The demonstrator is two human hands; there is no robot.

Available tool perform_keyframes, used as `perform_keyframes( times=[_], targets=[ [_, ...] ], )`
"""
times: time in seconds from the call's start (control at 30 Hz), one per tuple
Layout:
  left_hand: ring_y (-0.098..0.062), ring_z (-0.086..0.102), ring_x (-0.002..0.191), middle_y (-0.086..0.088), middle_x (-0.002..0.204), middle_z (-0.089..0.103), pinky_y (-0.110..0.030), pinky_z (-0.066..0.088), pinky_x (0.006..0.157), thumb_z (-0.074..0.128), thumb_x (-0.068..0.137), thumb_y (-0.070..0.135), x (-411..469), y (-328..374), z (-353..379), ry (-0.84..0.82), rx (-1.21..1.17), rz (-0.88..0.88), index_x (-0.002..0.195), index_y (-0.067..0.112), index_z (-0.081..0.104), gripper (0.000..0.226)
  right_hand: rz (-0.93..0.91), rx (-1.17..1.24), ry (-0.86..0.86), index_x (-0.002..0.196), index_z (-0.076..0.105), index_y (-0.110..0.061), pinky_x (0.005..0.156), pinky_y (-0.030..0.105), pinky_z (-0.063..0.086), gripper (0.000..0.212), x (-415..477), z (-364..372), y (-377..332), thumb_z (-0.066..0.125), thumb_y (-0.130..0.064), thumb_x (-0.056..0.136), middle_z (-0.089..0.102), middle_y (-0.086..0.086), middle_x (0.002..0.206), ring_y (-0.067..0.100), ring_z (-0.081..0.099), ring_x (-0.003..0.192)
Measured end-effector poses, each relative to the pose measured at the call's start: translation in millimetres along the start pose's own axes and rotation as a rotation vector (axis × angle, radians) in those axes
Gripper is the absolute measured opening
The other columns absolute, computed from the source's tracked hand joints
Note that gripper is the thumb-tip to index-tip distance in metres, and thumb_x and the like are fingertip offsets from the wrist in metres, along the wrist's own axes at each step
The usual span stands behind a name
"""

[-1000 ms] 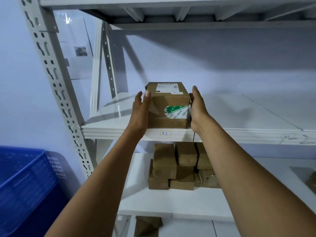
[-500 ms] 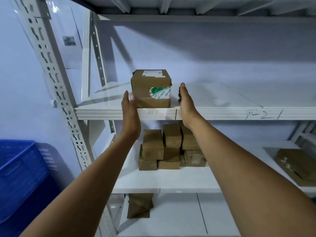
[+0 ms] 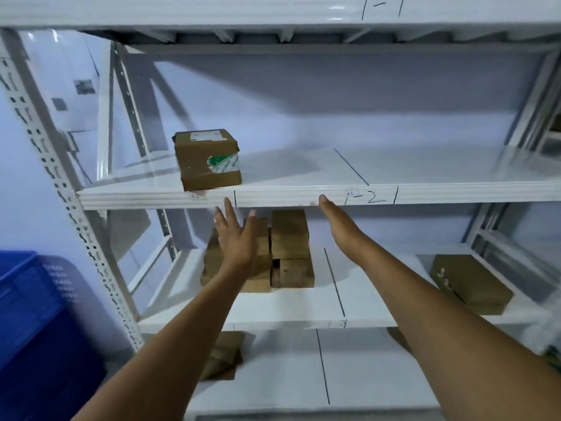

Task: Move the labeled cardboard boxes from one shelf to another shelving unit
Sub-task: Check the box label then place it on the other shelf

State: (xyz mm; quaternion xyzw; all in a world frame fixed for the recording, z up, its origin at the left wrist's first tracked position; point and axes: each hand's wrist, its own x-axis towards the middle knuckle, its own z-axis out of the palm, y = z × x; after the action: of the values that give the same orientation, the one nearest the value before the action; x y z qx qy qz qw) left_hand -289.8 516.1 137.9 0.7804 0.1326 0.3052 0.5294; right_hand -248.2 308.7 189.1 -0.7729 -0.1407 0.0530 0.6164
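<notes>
A brown labeled cardboard box point(image 3: 208, 159) with a white label on top and green tape on its front stands alone near the left front edge of the white middle shelf point(image 3: 303, 196). My left hand point(image 3: 236, 238) hangs open below that shelf's edge, fingers spread, holding nothing. My right hand point(image 3: 340, 226) is also open, its fingertips just under the shelf edge, right of the box. On the shelf below, a stack of brown boxes point(image 3: 288, 247) sits partly hidden behind my left hand.
A flat brown box point(image 3: 470, 282) lies at the right of the lower shelf. Another box point(image 3: 223, 355) sits on the bottom level. A blue plastic crate point(image 3: 33, 323) stands at the left, beside the perforated upright point(image 3: 60, 183). Handwritten marks label the shelf edges.
Both hands have let go of the labeled box and dropped back below the shelf edge. The box now rests on the middle shelf. The view has pulled back.
</notes>
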Motion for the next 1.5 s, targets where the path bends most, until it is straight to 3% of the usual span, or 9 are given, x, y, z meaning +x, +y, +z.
perform_keyframes(
  times=[0.37, 0.6, 0.73, 0.83, 0.93, 1.03, 1.13, 1.23, 1.5],
  targets=[
    [-0.026, -0.002, 0.162, -0.011, 0.175, -0.004, -0.040, 0.006, 0.129, 0.058, 0.101, 0.037, 63, 17, -72, 0.131, 0.240, -0.063, 0.165, 0.009, 0.002, 0.090, 0.041, -0.220, -0.134, 0.152, 0.041, -0.036, 0.104, 0.028, 0.027, 0.062, -49, -18, 33, 0.041, -0.065, 0.097, 0.039, -0.009, 0.162, 0.015, 0.035, 0.148],
    [-0.035, 0.053, 0.136, -0.013, 0.150, 0.054, -0.037, 0.043, 0.103, 0.070, 0.094, 0.032, 90, 9, -98, 0.061, 0.226, -0.060, 0.149, 0.013, 0.043, 0.064, -0.105, -0.252, -0.207, 0.156, 0.035, -0.033, 0.118, 0.041, 0.024, 0.066, 1, 67, -45, 0.031, -0.066, 0.099, 0.033, -0.005, 0.166, 0.021, 0.030, 0.151],
    [-0.036, 0.054, 0.135, -0.014, 0.148, 0.057, -0.032, 0.039, 0.096, 0.065, 0.097, 0.033, 107, 4, -108, 0.051, 0.207, -0.007, 0.149, 0.011, 0.043, 0.060, -0.180, -0.057, -0.179, 0.156, 0.036, -0.024, 0.114, 0.036, 0.026, 0.060, 43, 115, -80, 0.027, -0.056, 0.105, 0.032, 0.001, 0.166, 0.024, 0.033, 0.149],
    [-0.038, 0.052, 0.136, -0.017, 0.144, 0.062, -0.052, 0.031, 0.121, 0.059, 0.100, 0.042, 125, -1, -122, 0.073, 0.314, 0.071, 0.154, 0.010, 0.039, 0.066, -0.177, 0.072, -0.091, 0.151, 0.043, -0.019, 0.095, 0.028, 0.029, 0.057, 81, 142, -97, 0.026, -0.052, 0.107, 0.049, 0.005, 0.149, 0.015, 0.047, 0.122],
    [-0.034, 0.051, 0.140, -0.014, 0.138, 0.068, -0.048, 0.011, 0.129, 0.054, 0.098, 0.058, 145, -10, -137, 0.000, 0.457, 0.123, 0.154, 0.010, 0.042, 0.074, -0.139, 0.073, -0.013, 0.148, 0.046, -0.017, 0.090, 0.025, 0.039, 0.062, 117, 158, -104, 0.023, -0.056, 0.105, 0.056, 0.004, 0.141, 0.013, 0.053, 0.115],
    [-0.032, 0.067, 0.115, -0.008, 0.104, 0.077, -0.050, 0.022, 0.125, 0.054, 0.094, 0.067, 167, -21, -147, -0.121, 0.602, 0.221, 0.117, 0.017, 0.068, 0.057, -0.068, -0.056, 0.033, 0.132, 0.058, -0.015, 0.103, 0.038, 0.044, 0.069, 139, 170, -98, 0.017, -0.062, 0.103, 0.064, 0.009, 0.131, 0.022, 0.061, 0.114],
    [-0.029, 0.066, 0.089, 0.004, 0.078, 0.068, -0.040, 0.051, 0.087, 0.063, 0.091, 0.062, 182, -28, -156, -0.204, 0.511, 0.197, 0.086, 0.024, 0.069, 0.038, -0.053, -0.151, 0.099, 0.109, 0.059, -0.022, 0.083, 0.032, 0.037, 0.063, 145, 181, -90, 0.012, -0.063, 0.102, 0.060, 0.002, 0.112, 0.012, 0.056, 0.087],
    [-0.025, 0.067, 0.086, 0.006, 0.082, 0.070, -0.030, 0.044, 0.066, 0.069, 0.092, 0.051, 186, -35, -165, -0.245, 0.421, 0.233, 0.084, 0.028, 0.068, 0.025, -0.062, -0.235, 0.147, 0.111, 0.066, -0.017, 0.071, 0.030, 0.037, 0.071, 146, 182, -87, 0.011, -0.062, 0.102, 0.063, 0.004, 0.111, 0.014, 0.056, 0.085],
    [-0.030, 0.066, 0.108, -0.010, 0.118, 0.075, -0.042, 0.054, 0.094, 0.064, 0.099, 0.042, 189, -31, -174, -0.331, 0.462, 0.247, 0.121, 0.012, 0.073, 0.038, -0.127, -0.324, 0.184, 0.122, 0.069, -0.019, 0.085, 0.032, 0.038, 0.064, 143, 185, -77, 0.022, -0.057, 0.103, 0.067, 0.007, 0.130, 0.024, 0.058, 0.106]
  ],
)
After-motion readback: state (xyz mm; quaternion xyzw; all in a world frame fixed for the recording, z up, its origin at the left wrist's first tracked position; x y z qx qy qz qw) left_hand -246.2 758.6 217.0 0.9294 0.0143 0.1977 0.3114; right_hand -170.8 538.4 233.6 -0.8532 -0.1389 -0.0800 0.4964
